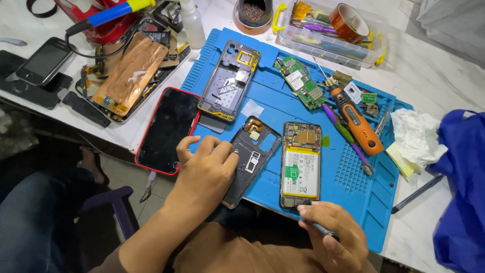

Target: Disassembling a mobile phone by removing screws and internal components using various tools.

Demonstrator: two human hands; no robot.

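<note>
My right hand [333,237] grips a thin tool [323,231] at the opened phone's [301,164] near end, left hand [207,169] loosely curled on the black back cover [252,156] beside it.

Both hands [204,172] and forearms are bare: no gloves, rings or watch visible. Brown garment covers the torso. Blue trousers cover the leg.

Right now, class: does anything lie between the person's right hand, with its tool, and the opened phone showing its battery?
Nothing visible does. The right hand holds a thin tool right at the bottom edge of the opened phone on the blue mat.
</note>
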